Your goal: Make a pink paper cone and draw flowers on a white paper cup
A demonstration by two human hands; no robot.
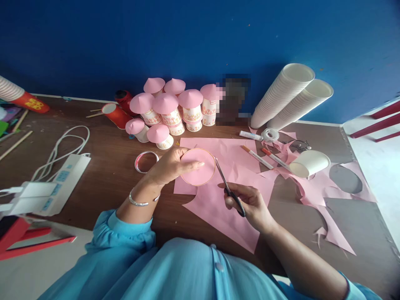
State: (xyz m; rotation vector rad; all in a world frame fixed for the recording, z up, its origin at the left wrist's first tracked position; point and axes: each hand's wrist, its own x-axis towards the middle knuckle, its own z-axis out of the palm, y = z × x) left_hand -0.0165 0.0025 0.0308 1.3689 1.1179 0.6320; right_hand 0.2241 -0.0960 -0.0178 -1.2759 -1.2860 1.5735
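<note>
My left hand (176,164) holds a round pink paper disc (203,173) with an orange outline, its thumb lying across the top face. In my right hand (246,202) is a pair of scissors (229,189) with dark handles, their blade tips at the right edge of the disc. Beneath both hands lie pink paper sheets (225,216) with curved cuts along their edges. The fingers of my left hand under the disc are mostly hidden.
Behind stand several decorated cups with pink cone tops (165,104). Two tall white cup stacks (281,96) lean at the back right, near markers (258,157), tape (270,134), a loose cup (309,163) and paper scraps. A power strip (67,183) and cables lie left.
</note>
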